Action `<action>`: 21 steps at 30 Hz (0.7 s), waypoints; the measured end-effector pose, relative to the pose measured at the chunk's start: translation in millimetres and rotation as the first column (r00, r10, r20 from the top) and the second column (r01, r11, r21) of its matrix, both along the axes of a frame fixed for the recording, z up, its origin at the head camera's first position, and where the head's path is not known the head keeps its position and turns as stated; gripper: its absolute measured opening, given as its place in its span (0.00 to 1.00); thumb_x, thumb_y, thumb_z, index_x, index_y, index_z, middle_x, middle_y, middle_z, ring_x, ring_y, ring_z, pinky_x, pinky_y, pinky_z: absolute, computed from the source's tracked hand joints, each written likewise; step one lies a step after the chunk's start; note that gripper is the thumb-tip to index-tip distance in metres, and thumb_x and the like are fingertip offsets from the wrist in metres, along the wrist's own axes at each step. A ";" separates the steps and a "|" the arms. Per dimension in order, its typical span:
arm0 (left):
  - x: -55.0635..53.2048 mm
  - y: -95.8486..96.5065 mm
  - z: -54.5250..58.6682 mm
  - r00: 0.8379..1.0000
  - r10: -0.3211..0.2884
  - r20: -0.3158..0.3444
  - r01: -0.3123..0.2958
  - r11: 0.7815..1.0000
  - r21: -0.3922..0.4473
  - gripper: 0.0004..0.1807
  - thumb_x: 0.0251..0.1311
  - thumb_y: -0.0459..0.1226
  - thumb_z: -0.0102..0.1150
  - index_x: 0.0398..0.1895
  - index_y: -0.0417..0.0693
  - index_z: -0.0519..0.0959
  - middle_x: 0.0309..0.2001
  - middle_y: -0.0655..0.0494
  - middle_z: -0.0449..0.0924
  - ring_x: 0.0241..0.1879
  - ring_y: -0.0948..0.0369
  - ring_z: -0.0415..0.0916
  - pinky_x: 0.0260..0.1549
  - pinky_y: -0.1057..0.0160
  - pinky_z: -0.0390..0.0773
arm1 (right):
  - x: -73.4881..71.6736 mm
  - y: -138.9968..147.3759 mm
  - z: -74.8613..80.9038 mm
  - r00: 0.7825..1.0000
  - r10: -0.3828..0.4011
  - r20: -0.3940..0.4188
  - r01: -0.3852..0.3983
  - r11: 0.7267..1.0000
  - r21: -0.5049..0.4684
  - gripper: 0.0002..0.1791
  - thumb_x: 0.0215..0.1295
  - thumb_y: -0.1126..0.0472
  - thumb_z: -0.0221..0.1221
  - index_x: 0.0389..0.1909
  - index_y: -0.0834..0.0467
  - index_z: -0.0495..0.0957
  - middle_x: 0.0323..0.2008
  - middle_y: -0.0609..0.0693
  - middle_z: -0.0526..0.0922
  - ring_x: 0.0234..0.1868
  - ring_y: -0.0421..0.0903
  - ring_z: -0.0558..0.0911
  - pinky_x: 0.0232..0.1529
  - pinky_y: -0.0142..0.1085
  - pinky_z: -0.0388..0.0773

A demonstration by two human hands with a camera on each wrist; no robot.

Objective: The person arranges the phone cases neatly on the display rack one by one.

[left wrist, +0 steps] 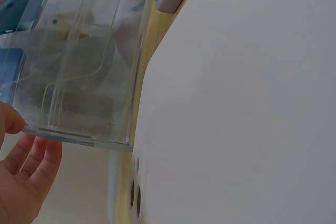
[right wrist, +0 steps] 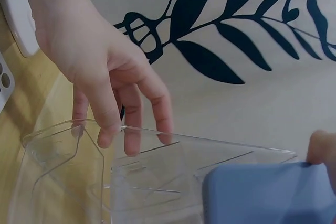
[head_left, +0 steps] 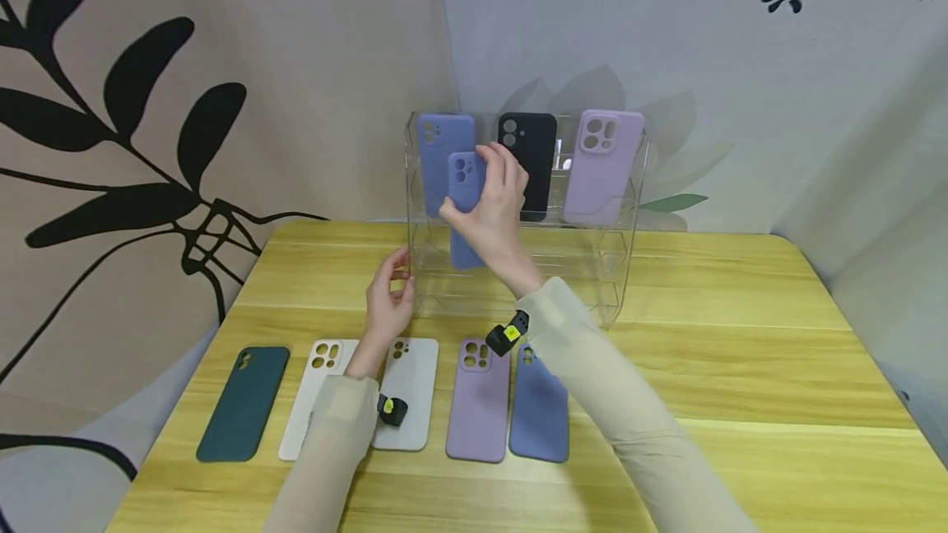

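Observation:
My right hand [head_left: 498, 208] grips a blue phone case [head_left: 462, 187] by its edges, in front of the left part of a clear stepped display stand [head_left: 563, 282]. In the right wrist view, fingertips [right wrist: 321, 148] of that hand show at the case's edge. At the stand's left side, my left hand [head_left: 390, 298] holds the side panel, its thumb and fingers about the edge in the left wrist view. On the stand's upper tier lean another blue phone case [head_left: 437, 134], a black one [head_left: 541, 163] and a lilac one [head_left: 603, 163].
Along the front of the wooden table [head_left: 741, 368] lie a dark green case [head_left: 243, 405], two white cases [head_left: 415, 389], partly covered by my left arm, a lilac case [head_left: 477, 414] and a slate-blue case [head_left: 538, 414]. Behind the stand is a leaf-patterned wall [head_left: 333, 89].

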State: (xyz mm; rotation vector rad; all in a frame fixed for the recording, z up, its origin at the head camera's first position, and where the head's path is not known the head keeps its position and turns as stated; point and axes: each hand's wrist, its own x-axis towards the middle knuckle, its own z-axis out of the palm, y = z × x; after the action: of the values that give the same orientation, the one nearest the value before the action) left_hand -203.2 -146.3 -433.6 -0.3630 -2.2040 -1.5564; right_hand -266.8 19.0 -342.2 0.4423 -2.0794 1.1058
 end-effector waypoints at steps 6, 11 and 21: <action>-0.2 0.1 0.6 1.000 -0.001 0.009 0.001 1.000 0.003 0.24 0.54 0.15 0.47 0.58 0.25 0.66 0.47 0.28 0.71 0.40 0.40 0.72 0.32 0.48 0.79 | -14.9 -17.0 -2.5 0.997 -0.054 -0.063 0.055 0.998 0.012 0.41 0.43 0.59 0.67 0.60 0.64 0.63 0.61 0.60 0.61 0.59 0.57 0.58 0.54 0.47 0.61; 0.0 0.3 1.1 1.000 -0.006 0.020 0.006 1.000 0.011 0.24 0.55 0.15 0.47 0.58 0.25 0.66 0.48 0.27 0.71 0.40 0.40 0.72 0.33 0.43 0.78 | -23.8 -29.0 -11.3 0.986 -0.120 -0.117 0.119 0.993 -0.016 0.43 0.42 0.60 0.68 0.62 0.64 0.61 0.60 0.59 0.61 0.59 0.57 0.58 0.57 0.47 0.60; -0.7 -0.9 -0.5 1.000 -0.012 0.004 0.012 1.000 0.002 0.24 0.55 0.15 0.47 0.58 0.26 0.66 0.48 0.27 0.71 0.40 0.40 0.72 0.32 0.43 0.78 | -22.3 -43.9 -34.1 0.967 -0.217 -0.136 0.209 0.976 -0.068 0.40 0.44 0.60 0.68 0.60 0.62 0.62 0.60 0.58 0.60 0.60 0.57 0.57 0.53 0.50 0.61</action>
State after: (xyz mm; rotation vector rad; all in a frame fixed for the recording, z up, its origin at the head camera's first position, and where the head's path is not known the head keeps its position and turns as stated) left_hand -203.8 -147.2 -434.0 -0.3734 -2.2075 -1.5667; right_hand -289.2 -24.9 -376.2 0.2570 -1.9172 0.9706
